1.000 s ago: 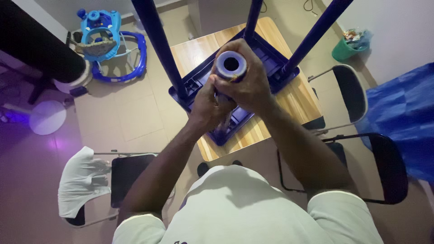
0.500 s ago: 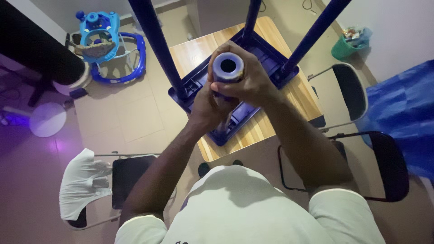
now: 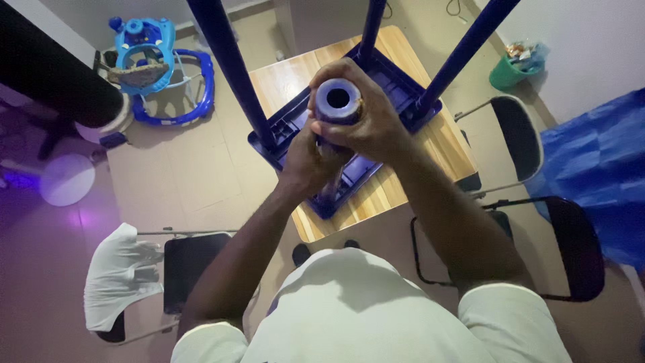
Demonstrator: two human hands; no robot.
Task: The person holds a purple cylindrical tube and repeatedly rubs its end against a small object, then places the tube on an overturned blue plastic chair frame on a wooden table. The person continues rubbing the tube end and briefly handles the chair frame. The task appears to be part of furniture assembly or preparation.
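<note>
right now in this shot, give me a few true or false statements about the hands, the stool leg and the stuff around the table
1. Both hands, left hand and right hand, grip the same blue stool leg. True.
2. The blue stool stands on the floor. False: it lies upside down on the wooden table, legs pointing up.
3. The end of the gripped leg is hollow. True.
4. A white cloth hangs over the black chair at lower left. True.
5. The green bin is on the table. False: it sits on the floor by the wall.
</note>
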